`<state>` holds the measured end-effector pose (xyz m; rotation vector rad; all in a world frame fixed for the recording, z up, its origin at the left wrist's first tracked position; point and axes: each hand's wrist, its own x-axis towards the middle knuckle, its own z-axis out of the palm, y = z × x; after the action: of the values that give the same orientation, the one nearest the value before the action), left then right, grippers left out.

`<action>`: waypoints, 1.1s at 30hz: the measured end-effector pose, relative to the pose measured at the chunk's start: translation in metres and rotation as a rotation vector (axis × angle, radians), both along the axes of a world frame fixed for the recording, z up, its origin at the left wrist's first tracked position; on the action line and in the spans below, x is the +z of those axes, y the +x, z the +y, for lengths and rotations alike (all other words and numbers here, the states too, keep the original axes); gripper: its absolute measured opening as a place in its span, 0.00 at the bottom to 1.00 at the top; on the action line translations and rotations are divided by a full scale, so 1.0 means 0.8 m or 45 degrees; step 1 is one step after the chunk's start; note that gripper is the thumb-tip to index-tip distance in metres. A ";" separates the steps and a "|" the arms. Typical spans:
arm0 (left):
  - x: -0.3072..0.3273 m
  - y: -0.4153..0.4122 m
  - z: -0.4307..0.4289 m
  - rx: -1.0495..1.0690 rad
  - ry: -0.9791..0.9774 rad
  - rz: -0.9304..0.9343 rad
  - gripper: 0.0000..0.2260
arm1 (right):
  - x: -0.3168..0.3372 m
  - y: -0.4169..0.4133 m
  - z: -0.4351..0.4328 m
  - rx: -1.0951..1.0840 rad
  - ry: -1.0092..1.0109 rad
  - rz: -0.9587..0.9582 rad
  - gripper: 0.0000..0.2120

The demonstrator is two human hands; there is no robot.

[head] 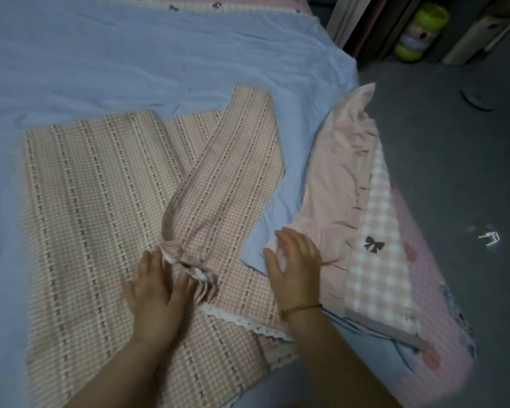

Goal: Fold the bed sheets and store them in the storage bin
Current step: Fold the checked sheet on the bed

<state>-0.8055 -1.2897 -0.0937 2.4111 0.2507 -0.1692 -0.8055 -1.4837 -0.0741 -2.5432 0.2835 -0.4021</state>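
The left hand (156, 285) presses flat, fingers straight, on the peach checked bed sheet (95, 201) spread on the bed. It is nearest the sheet's folded-over strip (233, 172), which runs away up-right. The right hand (295, 260) is open just beside it.

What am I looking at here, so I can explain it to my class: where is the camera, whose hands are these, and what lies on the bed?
There is no machine: a person works with two bare hands. The single picture comes from a camera worn on the head, looking down. The left hand rests with straight fingers on a checked sheet, beside its bunched frilly edge. The right hand is spread open at the near corner of a pink cloth. Neither hand plainly grips anything. The checked sheet lies on a blue sheet spread out beneath it.
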 end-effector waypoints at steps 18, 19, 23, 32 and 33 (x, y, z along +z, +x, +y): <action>-0.032 -0.016 -0.110 -0.726 0.731 -0.159 0.36 | -0.021 -0.027 -0.127 0.047 0.081 0.351 0.17; -0.029 -0.015 -0.110 -0.716 0.723 -0.165 0.38 | -0.013 -0.030 -0.146 -0.059 0.189 0.392 0.20; -0.025 -0.013 -0.114 -0.627 0.653 -0.164 0.41 | 0.035 -0.060 -0.276 -0.444 0.444 -0.011 0.18; -0.039 -0.015 -0.141 -0.468 0.743 -0.139 0.45 | 0.002 -0.142 -0.472 -1.227 0.422 0.613 0.33; -0.040 -0.015 -0.141 -0.472 0.743 -0.132 0.44 | -0.005 -0.136 -0.464 -1.176 0.346 0.680 0.34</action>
<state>-0.8173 -1.4027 -0.1255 3.0197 -0.2343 -0.1507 -0.9146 -1.8545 -0.0783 -2.0616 1.6037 0.0174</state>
